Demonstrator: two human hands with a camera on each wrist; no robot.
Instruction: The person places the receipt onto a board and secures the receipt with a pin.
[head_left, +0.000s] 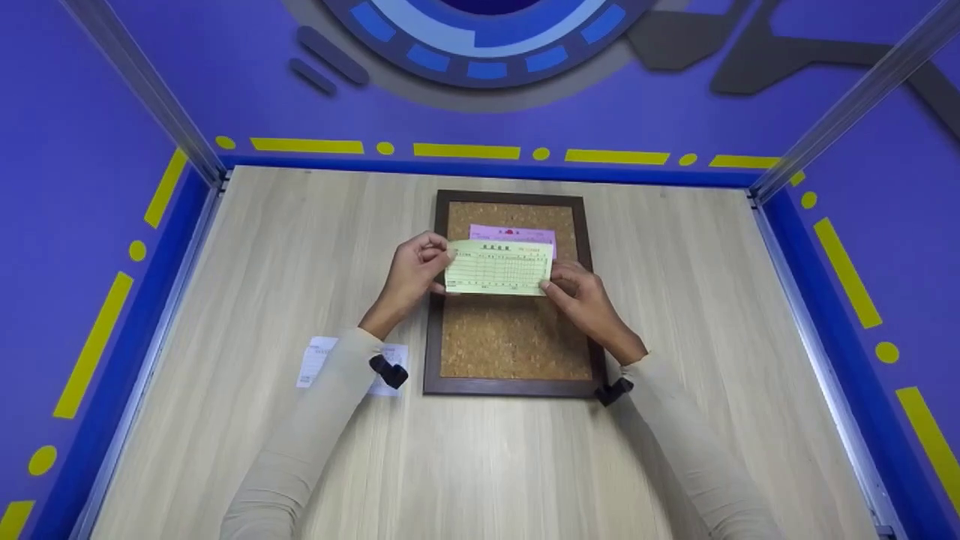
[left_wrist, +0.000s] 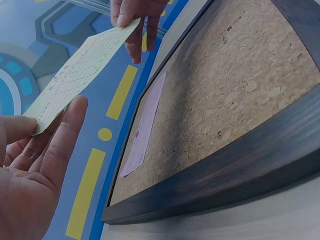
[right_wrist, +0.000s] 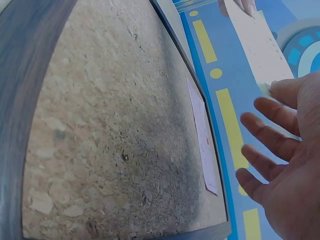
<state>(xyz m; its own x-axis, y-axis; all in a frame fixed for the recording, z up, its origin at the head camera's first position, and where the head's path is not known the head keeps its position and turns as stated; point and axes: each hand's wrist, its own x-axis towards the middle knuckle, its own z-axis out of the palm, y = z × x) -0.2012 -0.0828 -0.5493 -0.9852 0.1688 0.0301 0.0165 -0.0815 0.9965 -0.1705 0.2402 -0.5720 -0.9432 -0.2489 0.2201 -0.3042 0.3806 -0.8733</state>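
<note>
Over a pale table, left hand and right hand are pinching a green slip, uneven pulling possibly risking creases

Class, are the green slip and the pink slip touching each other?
Apart. The left wrist view shows it: the green slip is held up off the pink slip lying on the corkboard, with blue wall showing between them.

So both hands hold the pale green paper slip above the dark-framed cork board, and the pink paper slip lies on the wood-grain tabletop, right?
One error: the pink paper slip lies on the dark-framed cork board, not the tabletop; the left wrist view shows it. The rest stands.
</note>
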